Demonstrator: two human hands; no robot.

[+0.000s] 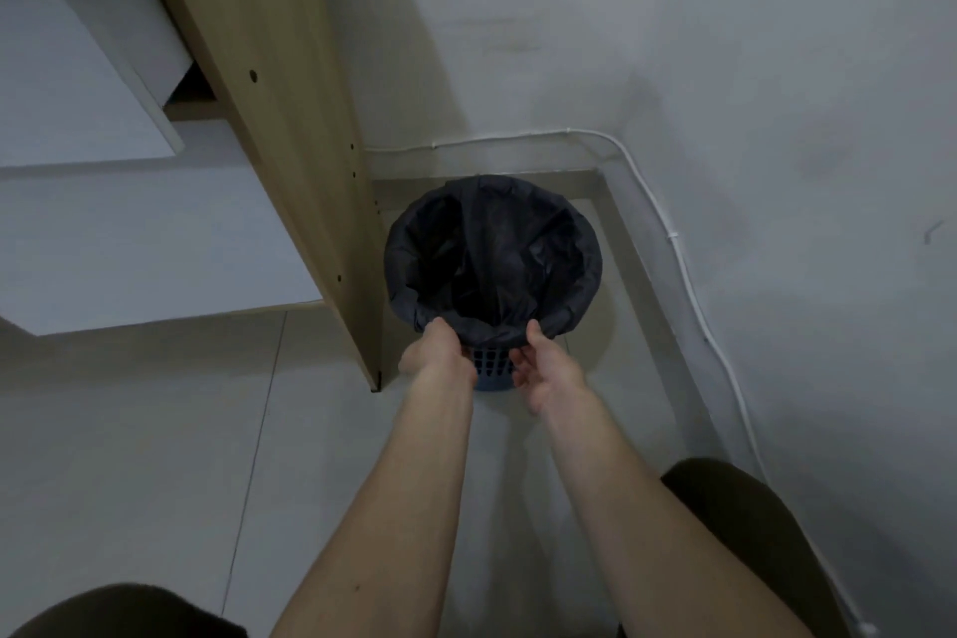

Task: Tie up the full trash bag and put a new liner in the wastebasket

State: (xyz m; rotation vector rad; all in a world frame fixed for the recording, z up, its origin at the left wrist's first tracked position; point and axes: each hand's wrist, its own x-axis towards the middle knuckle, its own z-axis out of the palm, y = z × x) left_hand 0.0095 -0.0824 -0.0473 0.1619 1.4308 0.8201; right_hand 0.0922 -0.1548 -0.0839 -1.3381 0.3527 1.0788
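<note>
Liner (492, 254), a dark thin-film bag, sits in the wastebasket (489, 368), which stands on the floor (155, 430) in the corner just right of a wooden panel (290, 119) and near the wall (725, 67). Its mouth is folded out over the rim all round, and the inside looks open and dark; whether anything lies at the bottom cannot be made out. The film hangs in loose creases, so I judge it soft, light and a little slick, apt to slide off the rim or tear if pulled hard from one spot. The basket shows a blue perforated side below the cuff and is probably light enough to shift or tip when the bag is tugged. The left hand (437, 350) is at about 7 o'clock on the rim, fingers curled onto the turned-over edge, apparently pinching the film, though the grip is partly hidden. The right hand (544, 368) is at about 5 o'clock, fingers spread and loose, thumb tip touching or just at the cuff, not closed on anything I can see. The best hold would be the folded cuff itself, taken at two points on opposite sides, say 3 and 9 o'clock, so the pull is even. A white cable (668, 223) runs along the wall base, well clear of the basket.
</note>
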